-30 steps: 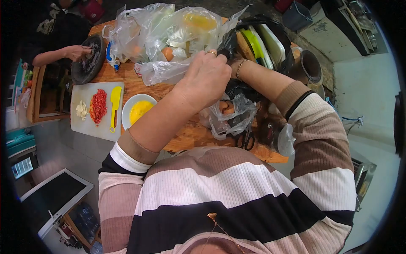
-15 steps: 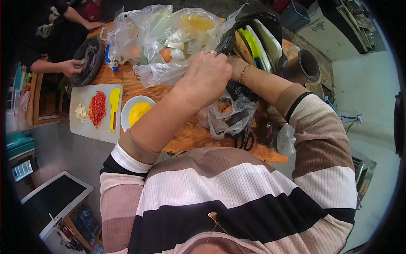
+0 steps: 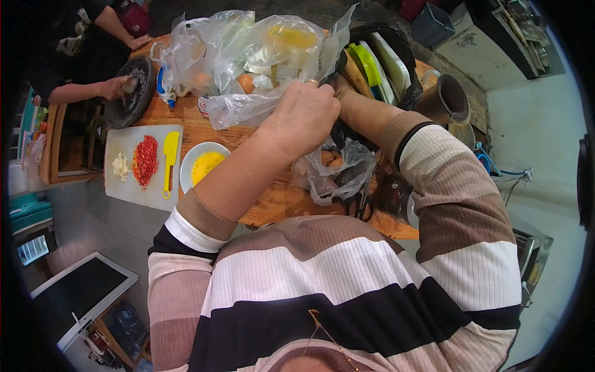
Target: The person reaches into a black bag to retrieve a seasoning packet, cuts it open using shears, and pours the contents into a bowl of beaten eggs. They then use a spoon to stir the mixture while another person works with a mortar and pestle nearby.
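Observation:
My left hand (image 3: 302, 113) is closed, knuckles up, beside the clear plastic bags (image 3: 238, 111); whatever its fingers grip is hidden from me. Just right of it, my right hand (image 3: 339, 85) reaches in at the edge of a black plastic bag (image 3: 406, 46). Its fingers are out of sight behind the left hand and the bag. Upright in that bag are a bright green board (image 3: 364, 62), a wooden board (image 3: 358, 75) and white boards (image 3: 390, 62). Below my hands lies an open clear bag (image 3: 322, 189) with brown eggs or shells (image 3: 331, 158) in it.
A white cutting board (image 3: 133, 192) carries chopped red chilli, pale slices and a yellow knife (image 3: 170, 158). Beaten egg fills a white bowl (image 3: 186, 173). Scissors (image 3: 362, 208) lie near the front edge. Another person's hand (image 3: 118, 87) works in a dark stone mortar (image 3: 127, 115).
My right forearm has swung inward to the left, and my left hand has shifted slightly. The other person's hand has moved further into the mortar.

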`<state>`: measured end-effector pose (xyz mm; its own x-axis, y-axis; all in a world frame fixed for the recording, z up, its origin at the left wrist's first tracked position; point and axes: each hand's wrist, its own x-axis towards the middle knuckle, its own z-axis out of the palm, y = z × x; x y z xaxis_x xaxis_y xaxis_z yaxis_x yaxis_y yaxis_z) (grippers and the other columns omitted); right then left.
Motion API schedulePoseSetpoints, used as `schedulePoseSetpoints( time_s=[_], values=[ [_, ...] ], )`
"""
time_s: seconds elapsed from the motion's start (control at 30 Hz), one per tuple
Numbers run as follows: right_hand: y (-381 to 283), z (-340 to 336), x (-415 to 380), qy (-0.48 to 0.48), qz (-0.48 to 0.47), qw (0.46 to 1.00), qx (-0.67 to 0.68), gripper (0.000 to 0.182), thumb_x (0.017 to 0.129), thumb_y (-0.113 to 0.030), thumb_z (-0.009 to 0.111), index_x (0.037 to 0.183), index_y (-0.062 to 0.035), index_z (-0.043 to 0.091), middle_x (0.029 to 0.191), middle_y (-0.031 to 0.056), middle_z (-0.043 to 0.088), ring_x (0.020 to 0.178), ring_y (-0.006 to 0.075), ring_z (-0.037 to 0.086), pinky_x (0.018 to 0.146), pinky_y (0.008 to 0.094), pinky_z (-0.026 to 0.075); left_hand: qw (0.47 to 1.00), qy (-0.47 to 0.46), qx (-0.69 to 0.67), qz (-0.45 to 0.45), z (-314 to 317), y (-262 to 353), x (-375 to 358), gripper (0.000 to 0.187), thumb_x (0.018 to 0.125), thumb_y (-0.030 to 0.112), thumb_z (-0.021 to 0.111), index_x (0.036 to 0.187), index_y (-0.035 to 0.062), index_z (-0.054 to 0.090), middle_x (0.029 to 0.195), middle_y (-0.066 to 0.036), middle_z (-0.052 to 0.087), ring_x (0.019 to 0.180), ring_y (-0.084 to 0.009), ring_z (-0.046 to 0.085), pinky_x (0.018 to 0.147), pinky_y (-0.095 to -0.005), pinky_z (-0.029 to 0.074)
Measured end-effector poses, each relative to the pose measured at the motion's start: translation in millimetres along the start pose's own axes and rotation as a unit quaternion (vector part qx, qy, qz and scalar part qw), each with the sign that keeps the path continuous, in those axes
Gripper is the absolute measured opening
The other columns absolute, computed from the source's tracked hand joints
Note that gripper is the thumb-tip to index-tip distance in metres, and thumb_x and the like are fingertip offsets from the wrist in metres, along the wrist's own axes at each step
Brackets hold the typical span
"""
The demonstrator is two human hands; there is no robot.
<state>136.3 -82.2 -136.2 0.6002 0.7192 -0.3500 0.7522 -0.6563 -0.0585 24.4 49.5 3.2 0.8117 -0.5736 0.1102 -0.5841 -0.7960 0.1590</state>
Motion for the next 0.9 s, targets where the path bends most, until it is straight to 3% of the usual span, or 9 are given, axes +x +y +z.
schedulePoseSetpoints(
  time_s=[0.27,0.77,0.9],
  values=[
    [2.8,-6.2,-2.1,-0.017,-0.002,1.000,0.017,0.034,0.084,-0.027,0.050,0.103,-0.0054,0.067,0.104,0.0183,0.067,0.098,0.0308,0.064,0.084,0.0402,0.048,1.000,-0.026,-0.003,-0.003,2.5,1.2,-1.1,0.011,0.076,0.004,0.054,0.081,0.0050,0.064,0.086,-0.012,0.059,0.085,-0.0307,0.062,0.074,-0.0404,0.050],
    [6.3,-11.4,-3.4,-0.057,-0.013,0.998,0.020,0.032,0.083,-0.023,0.051,0.103,-0.0045,0.068,0.101,0.0179,0.067,0.096,0.0306,0.065,0.082,0.0391,0.049,0.996,-0.029,-0.063,-0.051,-1.0,0.3,-2.7,0.014,0.074,0.001,0.056,0.088,0.0029,0.060,0.092,-0.015,0.058,0.091,-0.0342,0.060,0.077,-0.0428,0.049],
    [9.9,-20.1,-6.6,-0.083,-0.029,0.996,0.023,0.031,0.083,-0.021,0.051,0.102,-0.0043,0.068,0.100,0.0177,0.068,0.096,0.0305,0.065,0.082,0.0389,0.049,0.995,0.010,-0.083,-0.058,-5.8,-2.8,-2.3,0.012,0.075,0.001,0.054,0.087,0.0035,0.059,0.092,-0.015,0.058,0.089,-0.0352,0.060,0.076,-0.0437,0.049]
  ],
)
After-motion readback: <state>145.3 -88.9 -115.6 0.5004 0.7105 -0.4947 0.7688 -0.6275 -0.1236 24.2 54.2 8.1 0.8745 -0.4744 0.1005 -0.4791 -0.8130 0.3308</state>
